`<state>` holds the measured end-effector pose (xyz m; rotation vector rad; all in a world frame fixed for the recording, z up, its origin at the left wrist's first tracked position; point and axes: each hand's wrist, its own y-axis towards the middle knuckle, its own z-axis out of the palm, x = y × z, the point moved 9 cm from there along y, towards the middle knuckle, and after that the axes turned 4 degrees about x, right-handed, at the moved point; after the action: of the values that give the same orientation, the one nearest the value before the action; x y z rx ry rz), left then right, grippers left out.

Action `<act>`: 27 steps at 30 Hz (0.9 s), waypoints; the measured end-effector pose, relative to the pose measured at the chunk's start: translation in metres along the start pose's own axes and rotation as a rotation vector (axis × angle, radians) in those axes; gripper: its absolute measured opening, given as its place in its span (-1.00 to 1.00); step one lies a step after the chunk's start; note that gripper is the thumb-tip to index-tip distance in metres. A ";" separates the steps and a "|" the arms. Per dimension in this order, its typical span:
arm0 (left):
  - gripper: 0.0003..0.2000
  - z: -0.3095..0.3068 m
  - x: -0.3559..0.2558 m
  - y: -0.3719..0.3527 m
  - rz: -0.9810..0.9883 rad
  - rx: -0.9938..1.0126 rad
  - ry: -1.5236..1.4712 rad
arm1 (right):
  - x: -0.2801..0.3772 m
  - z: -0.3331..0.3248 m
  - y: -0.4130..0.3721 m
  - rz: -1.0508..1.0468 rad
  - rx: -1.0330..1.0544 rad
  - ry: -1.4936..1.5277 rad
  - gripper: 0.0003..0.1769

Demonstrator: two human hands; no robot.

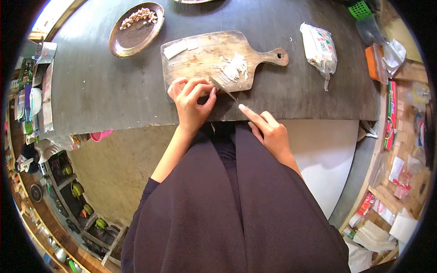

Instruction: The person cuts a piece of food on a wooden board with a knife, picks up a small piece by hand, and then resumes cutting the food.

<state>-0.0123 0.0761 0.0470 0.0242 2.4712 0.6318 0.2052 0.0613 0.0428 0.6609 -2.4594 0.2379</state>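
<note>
White strips [234, 68], cut, on board [200, 61], fwd-right of L hand [191, 98].
L fingers curled in; contents hidden. R hand [272, 132] closed, apparently on knife [225, 90], index extd. Risk: blade beside L fingertips; slip could nick.

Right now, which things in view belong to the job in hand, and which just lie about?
Job in hand: knife, cutting board, white strips, white slabs; possibly the plate of brown bits.

Apparently lying about: red box, pink basket, green basket; perhaps the plastic packet.
</note>
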 end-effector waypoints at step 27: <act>-0.86 0.001 0.002 -0.002 -0.013 0.003 -0.012 | 0.004 0.012 0.001 -0.023 0.002 0.001 -0.35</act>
<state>-0.0128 0.0748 0.0443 0.0128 2.4586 0.6203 0.1954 0.0570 0.0352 0.6892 -2.4494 0.2315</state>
